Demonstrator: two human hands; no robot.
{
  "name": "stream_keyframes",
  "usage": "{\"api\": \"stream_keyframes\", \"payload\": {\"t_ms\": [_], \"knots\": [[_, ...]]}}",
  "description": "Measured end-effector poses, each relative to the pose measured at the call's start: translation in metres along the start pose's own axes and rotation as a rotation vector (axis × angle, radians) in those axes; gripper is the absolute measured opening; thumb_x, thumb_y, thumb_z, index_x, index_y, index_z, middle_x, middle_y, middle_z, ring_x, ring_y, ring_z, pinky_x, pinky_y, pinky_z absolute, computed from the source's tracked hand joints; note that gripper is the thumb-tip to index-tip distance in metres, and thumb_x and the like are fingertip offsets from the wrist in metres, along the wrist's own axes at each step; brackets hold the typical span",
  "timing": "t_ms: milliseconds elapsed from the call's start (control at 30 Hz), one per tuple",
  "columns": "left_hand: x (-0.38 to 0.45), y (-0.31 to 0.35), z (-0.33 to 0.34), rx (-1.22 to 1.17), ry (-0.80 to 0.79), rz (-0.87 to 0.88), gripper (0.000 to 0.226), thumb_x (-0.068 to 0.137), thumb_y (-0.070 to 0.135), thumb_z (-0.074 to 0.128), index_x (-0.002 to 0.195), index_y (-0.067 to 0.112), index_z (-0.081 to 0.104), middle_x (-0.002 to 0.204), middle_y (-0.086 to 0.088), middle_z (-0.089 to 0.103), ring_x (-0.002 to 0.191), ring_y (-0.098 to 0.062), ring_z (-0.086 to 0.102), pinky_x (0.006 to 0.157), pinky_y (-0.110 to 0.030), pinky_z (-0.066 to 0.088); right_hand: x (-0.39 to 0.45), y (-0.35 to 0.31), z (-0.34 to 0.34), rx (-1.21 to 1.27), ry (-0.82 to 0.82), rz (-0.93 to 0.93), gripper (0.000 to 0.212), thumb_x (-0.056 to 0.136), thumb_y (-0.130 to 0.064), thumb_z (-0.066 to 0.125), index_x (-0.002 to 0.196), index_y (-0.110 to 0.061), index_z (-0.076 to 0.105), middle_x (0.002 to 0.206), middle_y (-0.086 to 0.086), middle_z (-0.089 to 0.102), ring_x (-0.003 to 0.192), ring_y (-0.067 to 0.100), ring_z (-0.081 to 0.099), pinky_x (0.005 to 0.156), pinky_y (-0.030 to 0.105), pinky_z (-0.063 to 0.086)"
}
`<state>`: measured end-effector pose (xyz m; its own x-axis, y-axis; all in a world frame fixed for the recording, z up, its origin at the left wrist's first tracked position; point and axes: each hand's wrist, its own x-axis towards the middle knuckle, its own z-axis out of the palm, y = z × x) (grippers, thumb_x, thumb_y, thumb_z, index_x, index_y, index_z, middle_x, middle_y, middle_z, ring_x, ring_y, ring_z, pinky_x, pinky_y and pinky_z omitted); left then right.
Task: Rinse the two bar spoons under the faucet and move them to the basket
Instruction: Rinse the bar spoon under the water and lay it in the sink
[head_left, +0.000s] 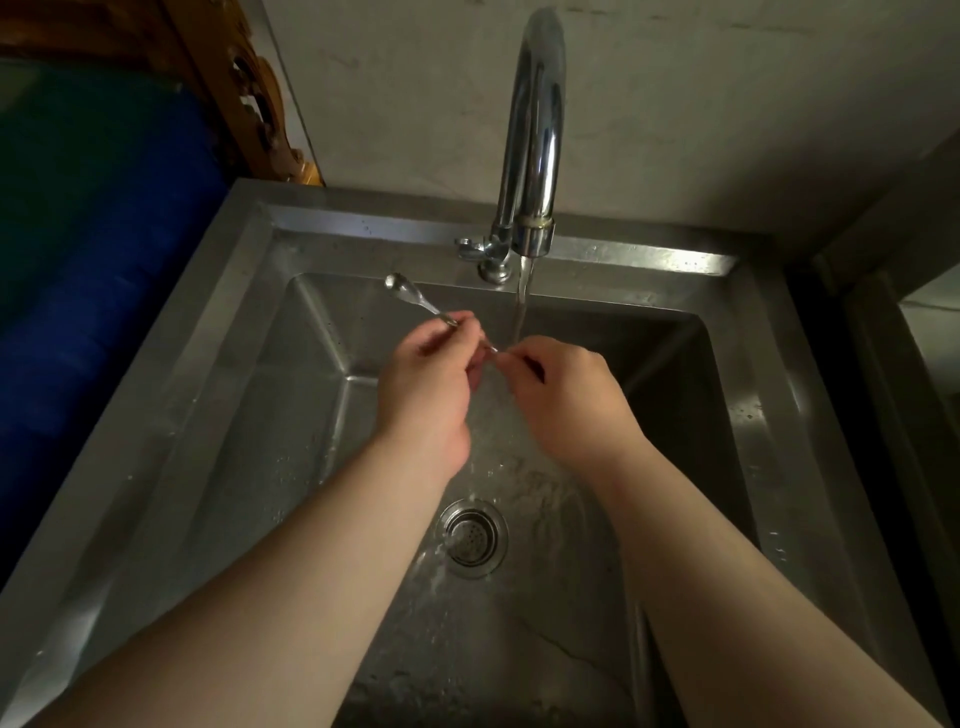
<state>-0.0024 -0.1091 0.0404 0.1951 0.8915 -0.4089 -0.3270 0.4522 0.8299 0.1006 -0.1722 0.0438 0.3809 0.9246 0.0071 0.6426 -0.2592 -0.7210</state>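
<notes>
A thin metal bar spoon (410, 297) is held over the steel sink (244, 332), its bowl sticking out up and to the left of my left hand (426, 389). My left hand grips the handle near the bowl end. My right hand (563, 395) pinches the other end of the handle, right below the water stream (522, 306) that runs from the chrome faucet (535, 130). Most of the handle is hidden by my fingers. Only one spoon is visible, and no basket is in view.
Water runs over the sink floor toward the round drain strainer (474, 538). A grey wall rises behind the faucet. A blue and green surface (93, 249) and a carved wooden piece (254, 98) lie to the left, a dark counter edge (883, 364) to the right.
</notes>
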Motion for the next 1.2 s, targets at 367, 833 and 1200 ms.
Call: {"api": "stream_keyframes", "payload": {"t_ms": [367,833,1200], "knots": [[0.012,0.007,-0.022,-0.252,0.236,-0.158,0.012,0.092,0.016,0.064,0.08,0.017,0.064,0.067,0.005,0.071,0.056,-0.003,0.067,0.047,-0.011,0.044,-0.001,0.006,-0.021,-0.32,0.122,-0.078,0.027,0.095,-0.036,0.059,0.097,-0.015,0.075,0.091,0.005,0.063,0.083,0.026,0.061,0.076,0.042,0.052],[0.016,-0.024,-0.046,-0.478,0.335,-0.486,0.014,0.098,0.011,0.054,0.086,0.006,0.06,0.054,-0.005,0.067,0.041,-0.004,0.059,0.035,-0.012,0.038,0.014,-0.028,-0.011,0.741,0.146,0.224,0.011,0.089,-0.006,0.069,0.082,-0.015,0.068,0.08,0.01,0.074,0.067,0.014,0.073,0.064,0.025,0.06],[0.017,-0.05,-0.044,-0.495,0.32,-0.619,0.014,0.097,0.008,0.052,0.085,0.007,0.058,0.045,-0.003,0.063,0.034,-0.007,0.057,0.035,-0.011,0.036,-0.006,-0.02,-0.016,0.449,0.143,0.056,0.011,0.095,-0.016,0.061,0.091,-0.014,0.071,0.079,0.003,0.074,0.073,0.015,0.072,0.073,0.036,0.06]]}}
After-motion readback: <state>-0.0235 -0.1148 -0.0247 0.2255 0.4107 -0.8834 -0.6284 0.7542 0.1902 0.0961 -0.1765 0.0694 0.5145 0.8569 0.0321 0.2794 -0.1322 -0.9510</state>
